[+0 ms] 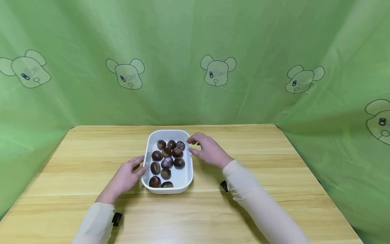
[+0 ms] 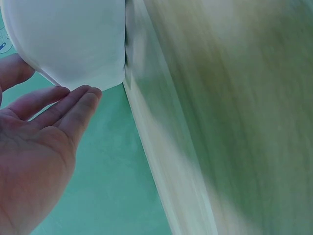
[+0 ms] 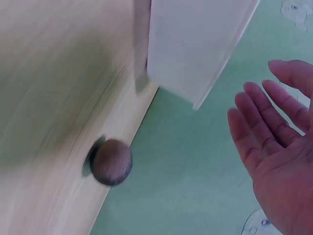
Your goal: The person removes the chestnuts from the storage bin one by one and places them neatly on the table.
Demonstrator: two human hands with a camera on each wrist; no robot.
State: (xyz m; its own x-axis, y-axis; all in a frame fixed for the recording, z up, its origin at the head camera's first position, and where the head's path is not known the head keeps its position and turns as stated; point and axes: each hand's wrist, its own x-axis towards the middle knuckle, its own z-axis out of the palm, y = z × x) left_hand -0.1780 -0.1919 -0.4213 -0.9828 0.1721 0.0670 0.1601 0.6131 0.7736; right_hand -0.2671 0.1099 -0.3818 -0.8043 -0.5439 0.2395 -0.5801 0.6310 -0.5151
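A white rectangular tray (image 1: 182, 176) with rounded corners and raised walls stands on the table. Several brown, glossy chestnuts (image 1: 167, 162) lie loose in it, mostly towards its left side. My left hand (image 1: 126, 174) holds the tray's left edge, thumb over the rim and fingers against the outer wall (image 2: 83, 44). At the right rim, my right hand (image 1: 210, 149) has its fingers spread from the thumb; its palm is bare in the right wrist view. One chestnut (image 3: 111, 162) lies on the table outside the tray, hidden in the head view.
The light wooden table (image 1: 243, 203) reaches back to a green curtain (image 1: 170, 101) printed with cartoon animal heads. Curtain also hangs along both sides. A small black piece (image 1: 116, 219) shows beside the left sleeve, another (image 1: 224, 186) by the right sleeve.
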